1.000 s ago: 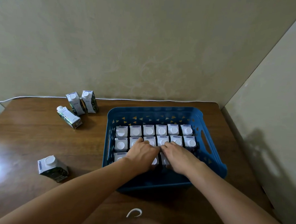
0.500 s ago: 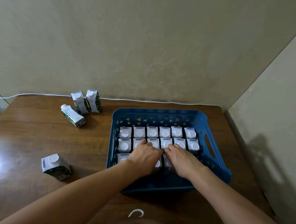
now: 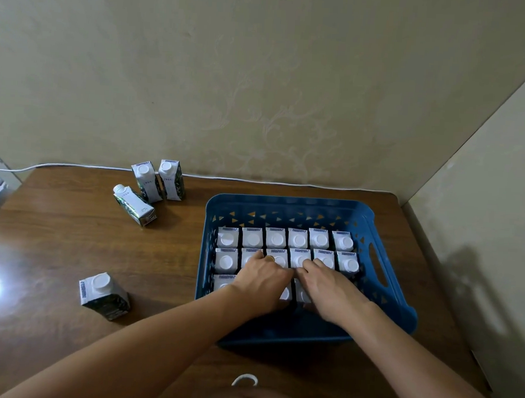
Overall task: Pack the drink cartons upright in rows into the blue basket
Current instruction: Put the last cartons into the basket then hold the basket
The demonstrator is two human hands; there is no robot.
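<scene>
The blue basket (image 3: 381,296) stands on the right half of the wooden table. Inside it, white-capped drink cartons (image 3: 298,240) stand upright in two full rows at the back and middle. A third row at the front is partly covered by my hands. My left hand (image 3: 263,282) lies over the front-row cartons left of centre, its fingertips on the middle-row tops. Beside it and almost touching it, my right hand (image 3: 329,289) lies the same way over the front-row cartons right of centre. Neither thumb shows.
Two loose cartons (image 3: 159,179) stand at the back left and a third carton (image 3: 134,206) lies on its side beside them. One more carton (image 3: 104,295) sits at the front left. A white cable (image 3: 74,167) runs along the table's back edge. A wall flanks the right side.
Both hands have stayed on the front-row cartons with hardly any movement. Only the camera view has shifted slightly.
</scene>
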